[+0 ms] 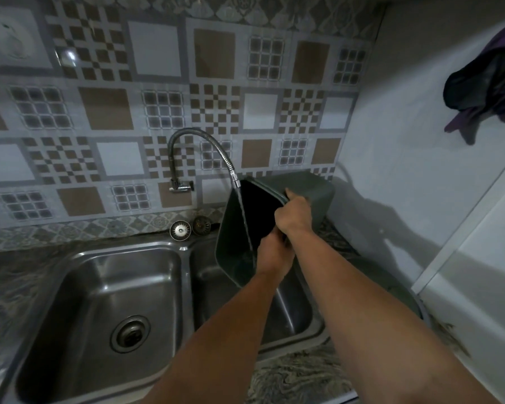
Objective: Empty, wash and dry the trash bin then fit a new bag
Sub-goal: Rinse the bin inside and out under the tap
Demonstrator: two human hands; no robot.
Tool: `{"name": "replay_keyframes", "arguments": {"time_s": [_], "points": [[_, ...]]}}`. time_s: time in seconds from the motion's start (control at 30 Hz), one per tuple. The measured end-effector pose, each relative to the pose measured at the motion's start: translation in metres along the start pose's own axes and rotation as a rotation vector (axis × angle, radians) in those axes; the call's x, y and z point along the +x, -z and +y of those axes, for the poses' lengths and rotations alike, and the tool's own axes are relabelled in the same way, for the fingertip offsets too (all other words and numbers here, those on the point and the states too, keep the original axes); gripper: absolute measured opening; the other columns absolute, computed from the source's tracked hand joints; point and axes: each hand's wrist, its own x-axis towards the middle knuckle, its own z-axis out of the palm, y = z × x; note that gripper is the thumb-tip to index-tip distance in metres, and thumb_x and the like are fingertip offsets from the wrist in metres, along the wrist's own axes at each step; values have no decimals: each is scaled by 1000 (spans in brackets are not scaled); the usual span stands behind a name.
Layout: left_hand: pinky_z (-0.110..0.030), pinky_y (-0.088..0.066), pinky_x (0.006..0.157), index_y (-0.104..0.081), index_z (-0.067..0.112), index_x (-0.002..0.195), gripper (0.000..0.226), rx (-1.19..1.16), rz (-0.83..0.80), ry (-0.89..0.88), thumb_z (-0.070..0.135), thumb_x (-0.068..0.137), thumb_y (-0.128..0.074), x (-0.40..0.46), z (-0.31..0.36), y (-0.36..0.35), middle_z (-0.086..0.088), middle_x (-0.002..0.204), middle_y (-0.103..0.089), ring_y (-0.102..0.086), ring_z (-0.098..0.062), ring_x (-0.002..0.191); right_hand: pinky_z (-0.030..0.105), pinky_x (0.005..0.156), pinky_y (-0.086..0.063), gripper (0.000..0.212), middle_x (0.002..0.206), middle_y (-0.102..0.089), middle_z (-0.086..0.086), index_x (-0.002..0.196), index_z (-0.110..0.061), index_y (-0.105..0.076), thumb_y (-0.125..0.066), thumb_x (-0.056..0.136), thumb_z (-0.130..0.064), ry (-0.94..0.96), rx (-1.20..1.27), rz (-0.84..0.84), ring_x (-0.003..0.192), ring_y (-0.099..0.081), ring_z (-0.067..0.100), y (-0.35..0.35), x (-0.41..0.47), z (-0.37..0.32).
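A dark green trash bin [306, 186] lies tilted over the right sink basin [292, 313], its mouth facing left. Water runs from the flexible tap spout [236, 182] into the bin in a thin stream. My right hand [296, 212] grips the bin's upper rim, fingers curled over the edge. Lower down, my left hand [274, 252] reaches into the mouth and holds the near rim; its fingers are mostly hidden inside.
The left sink basin [105, 301] has a drain strainer [130, 333]. Two loose sink plugs [180, 229] lean against the tiled wall behind the sink. A dark purple cloth [484, 88] hangs on the right wall. A marbled counter edge [298, 377] runs along the front.
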Motion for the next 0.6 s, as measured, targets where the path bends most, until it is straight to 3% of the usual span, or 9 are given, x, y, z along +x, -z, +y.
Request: {"name": "replay_keyframes", "arguments": {"time_s": [0.03,0.1,0.17,0.23,0.33,0.5,0.6], "points": [[-41,-57,92,-65,9,123,27,-75,48,-5,14,99,-54,2,4,-2,-10,111,-72,-68,-28,103,33,94,-56,68,164,-33,19,157,-27,-42,-61,94,-10,18,-2,-13,113,-67,29,3,4,0],[-42,-58,86,-62,17,124,25,-137,104,-5,16,101,-53,4,7,-8,-5,105,-72,-70,-25,95,35,100,-52,70,155,-50,12,153,-23,-50,-68,91,-51,55,-6,-52,122,-64,28,12,14,-1],[-44,-60,81,-56,25,120,19,-179,154,-3,20,103,-49,7,5,-10,-1,100,-71,-70,-21,88,39,103,-48,86,146,-59,7,145,-16,-57,-55,86,-79,50,-8,-103,127,-60,29,23,27,-3],[-46,-60,82,-52,27,113,13,-205,177,7,20,104,-46,9,0,-13,0,100,-70,-70,-19,89,40,102,-45,85,143,-60,11,143,-9,-58,-44,94,-77,48,-29,-135,128,-58,33,36,44,-4],[-45,-60,84,-52,27,110,12,-198,195,-3,19,103,-46,12,-9,-15,1,99,-69,-69,-19,90,44,116,-37,86,160,-43,12,155,-9,-43,-38,98,-73,39,-128,-174,143,-44,35,42,82,11],[-45,-59,78,-50,25,101,5,-235,336,12,27,104,-47,17,-17,-26,2,93,-68,-68,-18,84,57,122,-30,98,164,-35,13,160,-18,-34,-46,87,-83,-39,-152,-195,149,-35,39,40,131,47],[-44,-57,77,-52,19,103,15,-276,414,46,32,107,-46,16,-13,-30,1,94,-68,-67,-15,83,57,121,-31,110,165,-34,14,159,-18,-35,-51,77,-90,-93,-81,-229,147,-37,40,44,154,65]]}}
